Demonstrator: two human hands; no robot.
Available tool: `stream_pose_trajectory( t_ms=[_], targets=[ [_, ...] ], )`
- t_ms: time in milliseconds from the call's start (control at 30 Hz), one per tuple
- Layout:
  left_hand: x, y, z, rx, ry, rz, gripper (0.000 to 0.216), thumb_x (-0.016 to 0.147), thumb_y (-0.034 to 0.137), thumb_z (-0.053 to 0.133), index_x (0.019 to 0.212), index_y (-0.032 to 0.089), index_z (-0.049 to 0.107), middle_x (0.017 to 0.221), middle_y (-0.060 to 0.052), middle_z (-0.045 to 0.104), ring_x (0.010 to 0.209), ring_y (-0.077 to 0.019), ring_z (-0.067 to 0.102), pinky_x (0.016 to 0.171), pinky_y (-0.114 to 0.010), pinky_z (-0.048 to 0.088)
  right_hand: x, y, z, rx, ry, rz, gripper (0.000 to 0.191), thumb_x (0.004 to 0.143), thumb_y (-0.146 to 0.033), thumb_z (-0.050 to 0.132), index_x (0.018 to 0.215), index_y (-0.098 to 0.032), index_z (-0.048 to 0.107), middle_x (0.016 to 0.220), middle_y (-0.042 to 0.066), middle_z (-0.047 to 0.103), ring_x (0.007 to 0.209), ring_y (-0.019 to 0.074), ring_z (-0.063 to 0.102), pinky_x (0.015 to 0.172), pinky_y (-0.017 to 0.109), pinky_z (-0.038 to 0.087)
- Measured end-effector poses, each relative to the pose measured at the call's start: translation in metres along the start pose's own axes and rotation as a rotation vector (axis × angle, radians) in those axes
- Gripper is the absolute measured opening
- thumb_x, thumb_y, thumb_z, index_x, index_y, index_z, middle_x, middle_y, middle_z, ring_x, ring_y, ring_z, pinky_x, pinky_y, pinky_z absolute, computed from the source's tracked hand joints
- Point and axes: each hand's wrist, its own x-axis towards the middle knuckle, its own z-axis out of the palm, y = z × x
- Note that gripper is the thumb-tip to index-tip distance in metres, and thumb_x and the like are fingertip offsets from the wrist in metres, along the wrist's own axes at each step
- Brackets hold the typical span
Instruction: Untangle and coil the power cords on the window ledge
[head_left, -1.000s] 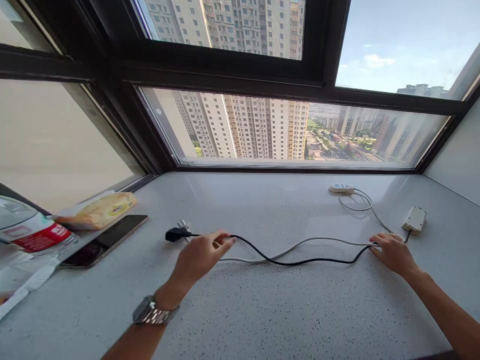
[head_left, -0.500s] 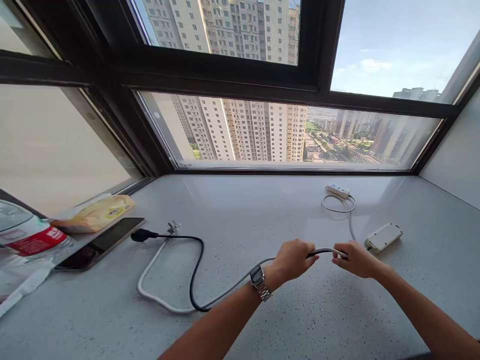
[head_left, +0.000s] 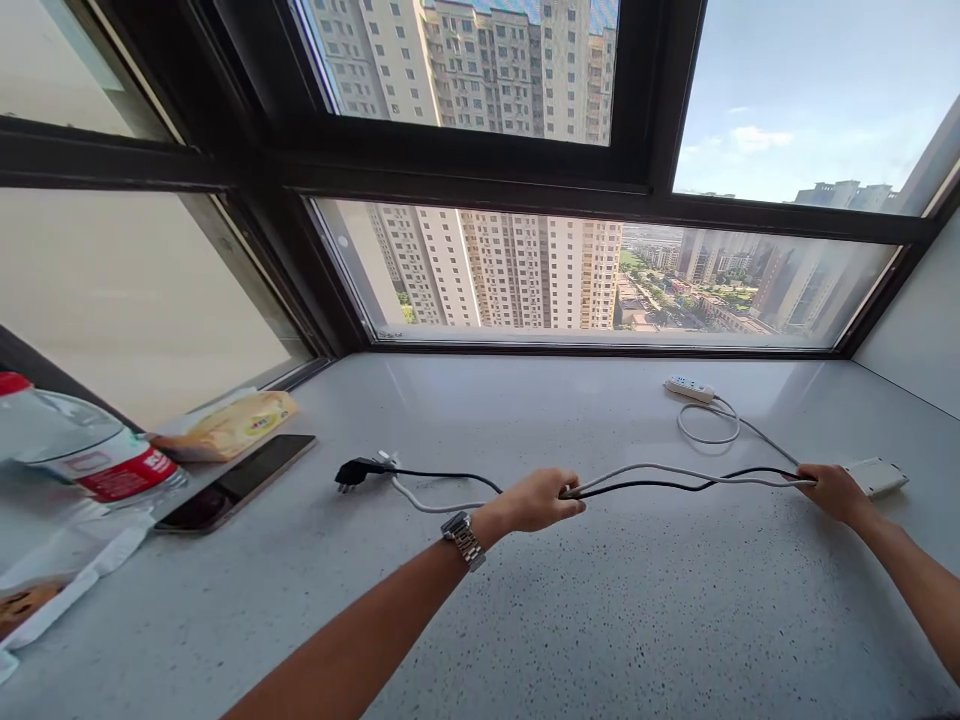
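A white cable (head_left: 637,467) and a black cable (head_left: 660,485) run side by side across the sill between my two hands. My left hand (head_left: 541,499), with a watch on its wrist, is closed around both cables near the middle. Farther right, my right hand (head_left: 831,490) grips the same pair close to a white adapter box (head_left: 877,477), which it partly hides. Left of my left hand lie the black plug (head_left: 360,472) of the black cable and, just behind it, a white plug (head_left: 387,460). A small white power strip (head_left: 690,388) lies toward the window, its thin cord looped.
On the left of the speckled sill (head_left: 570,620) are a phone (head_left: 238,482), a yellow tissue pack (head_left: 236,425) and a large bottle with a red label (head_left: 124,470). A clear plastic bag (head_left: 71,570) lies in front. The dark window frame (head_left: 600,350) bounds the back.
My hands have moved far apart, the right one rightward and the left one slightly left. The cables between them have stretched longer, and the black plug has shifted right. The power strip's cord has shifted.
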Motion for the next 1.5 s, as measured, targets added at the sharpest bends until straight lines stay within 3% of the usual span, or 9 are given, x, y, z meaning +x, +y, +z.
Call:
stream_pose_trajectory(
  t_ms=[167, 267, 467, 633, 867, 1000, 1200, 1333, 1500],
  targets=[
    [0.026, 0.009, 0.031, -0.025, -0.288, -0.223, 0.029, 0.066, 0.041, 0.062, 0.062, 0.019, 0.045, 0.049, 0.0, 0.052, 0.044, -0.014, 0.05, 0.045, -0.024, 0.034, 0.003, -0.056, 0.004, -0.017, -0.09, -0.042, 0.036, 0.08, -0.048, 0.045, 0.09, -0.02, 0.065, 0.078, 0.01, 0.069, 0.068, 0.024, 0.063, 0.055, 0.029, 0.042],
    [0.038, 0.009, 0.04, -0.121, -0.348, -0.231, 0.028, 0.071, 0.044, 0.057, 0.071, 0.018, 0.047, 0.058, 0.001, 0.052, 0.046, -0.0116, 0.046, 0.046, -0.024, 0.035, 0.001, -0.112, 0.009, -0.02, -0.083, -0.169, 0.062, 0.077, -0.044, 0.053, 0.133, -0.019, 0.045, 0.11, 0.014, 0.065, 0.095, 0.0291, 0.062, 0.074, 0.037, 0.046],
    [0.038, 0.015, 0.04, 0.024, -0.169, -0.082, 0.035, 0.073, 0.05, 0.054, 0.069, 0.016, 0.057, 0.056, 0.002, 0.045, 0.05, -0.0121, 0.037, 0.05, -0.026, 0.026, -0.001, -0.184, 0.009, 0.218, -0.335, -0.462, 0.079, 0.069, -0.029, 0.059, 0.143, -0.016, 0.03, 0.136, 0.016, 0.047, 0.125, 0.031, 0.042, 0.1, 0.045, 0.034],
    [0.03, 0.032, 0.024, -0.215, 0.047, -0.047, 0.032, 0.075, 0.047, 0.052, 0.065, 0.016, 0.054, 0.052, 0.005, 0.039, 0.047, -0.009, 0.032, 0.047, -0.024, 0.022, -0.009, -0.197, -0.014, 0.74, -0.361, -0.454, 0.051, 0.086, -0.047, 0.042, 0.126, -0.017, 0.049, 0.106, 0.011, 0.064, 0.093, 0.0218, 0.06, 0.076, 0.033, 0.047],
    [0.027, 0.072, -0.006, -0.776, 0.276, -0.087, 0.028, 0.07, 0.04, 0.064, 0.07, 0.017, 0.048, 0.051, 0.009, 0.033, 0.038, -0.0032, 0.023, 0.038, -0.018, 0.016, -0.001, -0.199, -0.031, 0.536, 0.178, -0.137, 0.047, 0.075, -0.058, 0.054, 0.052, -0.02, 0.039, 0.045, -0.006, 0.029, 0.045, 0.009, 0.027, 0.045, 0.024, 0.021],
    [0.024, 0.102, -0.024, -0.986, -0.006, -0.079, 0.032, 0.077, 0.04, 0.06, 0.064, 0.019, 0.04, 0.046, 0.011, 0.022, 0.035, -0.0025, 0.014, 0.035, -0.016, 0.013, 0.02, -0.219, -0.041, 0.69, 0.532, -0.099, 0.037, 0.075, -0.048, 0.054, 0.054, -0.02, 0.043, 0.048, -0.005, 0.035, 0.048, 0.0109, 0.034, 0.049, 0.025, 0.028],
    [0.02, 0.153, -0.034, -1.137, 0.119, 0.058, 0.044, 0.083, 0.05, 0.052, 0.059, 0.02, 0.031, 0.042, 0.012, 0.016, 0.032, -0.0025, 0.01, 0.032, -0.015, 0.008, -0.016, -0.282, -0.036, 1.068, 1.398, -0.107, 0.03, 0.077, -0.044, 0.053, 0.095, -0.021, 0.051, 0.097, 0.007, 0.051, 0.093, 0.0225, 0.051, 0.083, 0.04, 0.041],
    [0.014, 0.179, -0.029, -1.195, 0.095, 0.111, 0.043, 0.086, 0.048, 0.05, 0.059, 0.02, 0.033, 0.041, 0.011, 0.019, 0.031, -0.0027, 0.012, 0.031, -0.015, 0.011, -0.061, -0.342, -0.007, 1.403, 0.831, -0.334, 0.045, 0.08, -0.055, 0.049, 0.108, -0.02, 0.051, 0.105, 0.01, 0.054, 0.101, 0.0251, 0.052, 0.084, 0.039, 0.043],
    [0.001, 0.197, -0.037, -1.221, 0.058, 0.158, 0.04, 0.091, 0.042, 0.044, 0.059, 0.019, 0.035, 0.04, 0.011, 0.019, 0.029, -0.0028, 0.013, 0.03, -0.014, 0.014, -0.075, -0.382, 0.025, 1.658, 0.081, -0.389, 0.045, 0.075, -0.062, 0.054, 0.06, -0.02, 0.05, 0.06, 0.001, 0.051, 0.063, 0.0158, 0.05, 0.063, 0.029, 0.043]
  ],
)
